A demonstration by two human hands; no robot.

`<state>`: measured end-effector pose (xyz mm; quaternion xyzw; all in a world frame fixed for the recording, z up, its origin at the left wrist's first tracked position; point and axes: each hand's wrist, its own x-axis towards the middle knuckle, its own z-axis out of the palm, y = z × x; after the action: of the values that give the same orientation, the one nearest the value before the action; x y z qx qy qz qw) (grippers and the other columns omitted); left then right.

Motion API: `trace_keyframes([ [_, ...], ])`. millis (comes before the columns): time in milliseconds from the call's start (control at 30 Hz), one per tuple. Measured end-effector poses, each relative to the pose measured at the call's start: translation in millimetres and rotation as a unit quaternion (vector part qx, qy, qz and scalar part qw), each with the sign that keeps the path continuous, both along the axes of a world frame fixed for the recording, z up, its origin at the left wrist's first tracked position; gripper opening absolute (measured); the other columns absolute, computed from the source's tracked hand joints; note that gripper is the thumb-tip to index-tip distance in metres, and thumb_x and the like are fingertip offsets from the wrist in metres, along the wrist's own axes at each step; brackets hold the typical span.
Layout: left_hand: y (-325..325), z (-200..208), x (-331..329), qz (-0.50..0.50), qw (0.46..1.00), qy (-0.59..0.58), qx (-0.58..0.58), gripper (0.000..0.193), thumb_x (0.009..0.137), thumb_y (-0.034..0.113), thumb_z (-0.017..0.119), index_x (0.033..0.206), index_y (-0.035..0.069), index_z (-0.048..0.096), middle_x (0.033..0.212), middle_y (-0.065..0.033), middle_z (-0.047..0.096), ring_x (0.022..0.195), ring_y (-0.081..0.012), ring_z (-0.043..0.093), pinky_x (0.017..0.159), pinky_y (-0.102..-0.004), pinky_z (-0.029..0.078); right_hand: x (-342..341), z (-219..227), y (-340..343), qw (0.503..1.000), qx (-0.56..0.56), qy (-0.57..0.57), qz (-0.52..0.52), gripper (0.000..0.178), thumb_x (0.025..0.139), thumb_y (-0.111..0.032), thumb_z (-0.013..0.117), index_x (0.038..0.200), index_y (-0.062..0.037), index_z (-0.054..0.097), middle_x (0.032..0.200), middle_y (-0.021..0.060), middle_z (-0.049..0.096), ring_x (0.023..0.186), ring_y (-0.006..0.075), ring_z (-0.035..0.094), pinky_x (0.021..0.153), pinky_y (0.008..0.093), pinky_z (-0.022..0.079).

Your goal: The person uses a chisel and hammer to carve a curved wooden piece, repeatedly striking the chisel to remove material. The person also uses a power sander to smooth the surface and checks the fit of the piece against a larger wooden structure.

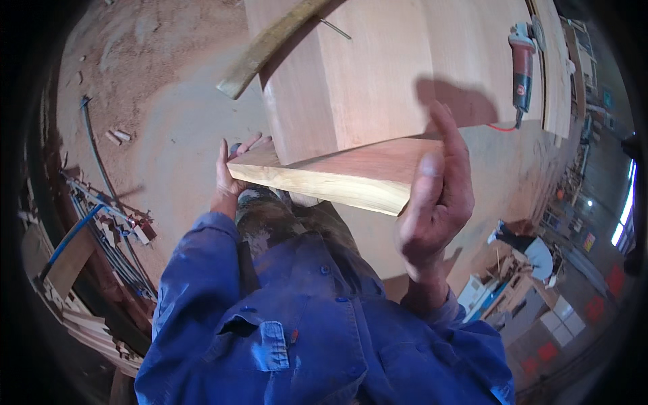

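Note:
A thick wooden board [324, 182] with a pale, raw front edge and a reddish top lies crosswise before my body. My left hand [229, 173] grips its left end, with some fingers hidden behind the wood. At the right end, my right hand [442, 196] holds the board, thumb on the near side and fingers extending up past the corner. Just beyond the board is a large flat wooden panel [378, 74] made of joined planks. Across the panel's left edge rests a curved wooden handle [270, 52]; a thin metal rod [335, 28] sits beside it.
An angle grinder [522, 71] with a red cord lies on the panel's right side. Clamps and metal bars [111, 223] stand at left, above stacked wood strips [94, 331]. A bent-over person [536, 256] is at the right among timber and boxes. Wood offcuts [118, 136] lie on the dusty floor.

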<state>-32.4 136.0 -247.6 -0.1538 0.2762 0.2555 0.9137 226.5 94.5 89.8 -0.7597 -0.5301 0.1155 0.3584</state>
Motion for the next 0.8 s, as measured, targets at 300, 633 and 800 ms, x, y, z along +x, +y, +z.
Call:
trace_keyframes([
  [300,27,63,-8,-0.112,0.971,0.210,0.012,0.063,0.096,0.048,0.049,0.126,-0.006,0.056,0.123,-0.0225,0.061,0.111,-0.0308,0.061,0.099,-0.0401,0.047,70,-57,-19,0.977,-0.009,0.081,-0.196,0.045,0.097,-0.015,0.038,0.133,0.0098,0.049,0.132,0.0269,0.053,0.125,0.0391,0.049,0.109,0.0429,0.035],
  [633,31,147,-29,-0.009,0.913,0.407,0.034,0.053,0.095,0.041,0.052,0.115,-0.008,0.061,0.106,-0.0199,0.068,0.092,-0.0301,0.067,0.084,-0.0391,0.055,95,-144,-8,0.938,0.048,-0.079,-0.333,0.055,0.104,-0.037,0.030,0.142,0.0037,0.033,0.145,0.0279,0.033,0.132,0.0406,0.037,0.108,0.0460,0.033],
  [800,26,145,-23,0.043,0.911,0.407,0.040,0.045,0.094,0.035,0.054,0.110,-0.007,0.061,0.103,-0.0188,0.066,0.097,-0.0292,0.064,0.088,-0.0403,0.052,83,-160,-44,0.918,0.038,0.070,-0.389,0.052,0.105,-0.038,0.030,0.143,-0.0021,0.034,0.147,0.0204,0.037,0.133,0.0333,0.041,0.111,0.0452,0.032],
])
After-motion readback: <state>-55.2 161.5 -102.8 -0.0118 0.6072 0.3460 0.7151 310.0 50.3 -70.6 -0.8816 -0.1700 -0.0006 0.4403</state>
